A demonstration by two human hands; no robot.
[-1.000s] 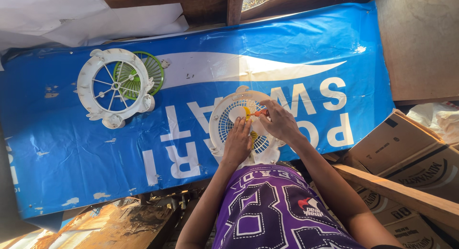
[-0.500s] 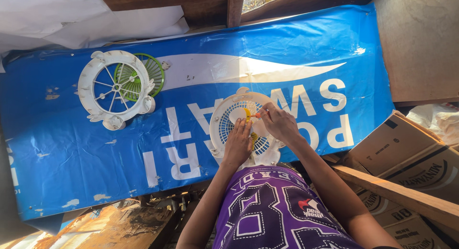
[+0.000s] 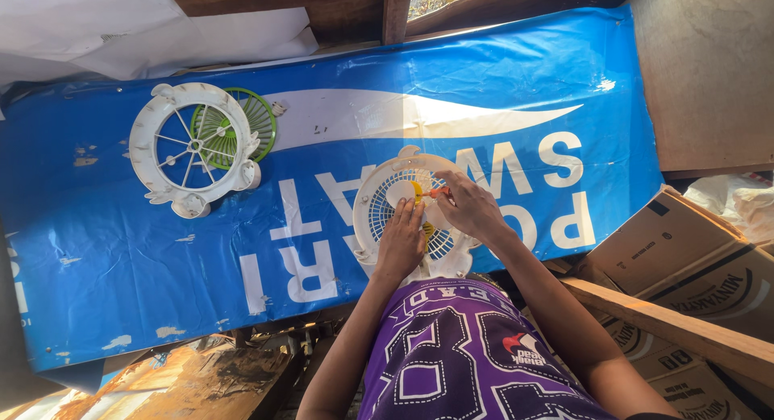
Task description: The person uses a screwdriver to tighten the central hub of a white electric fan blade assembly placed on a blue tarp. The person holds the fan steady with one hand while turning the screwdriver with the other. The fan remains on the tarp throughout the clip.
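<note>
I am watching both hands working over a white fan that is lying flat on the blue banner covering the desk, close to the near edge and right in front of the purple jersey. Lying flat keeps its round grille facing up, so the parts in the middle are easy to reach from above.

My left hand is resting palm down on the grille, its fingers spread flat and holding nothing; I judge it is pinning the fan so it cannot slide on the slick banner. My right hand is coming in from the side, its fingers pinched narrowly around a small red-orange piece near the hub, beside a yellow part. What that piece is, I cannot tell.

Well apart to the left, a white frame is lying partly over a green grille, apparently set out of the way. Cardboard boxes are sitting at the right, off the desk.
</note>
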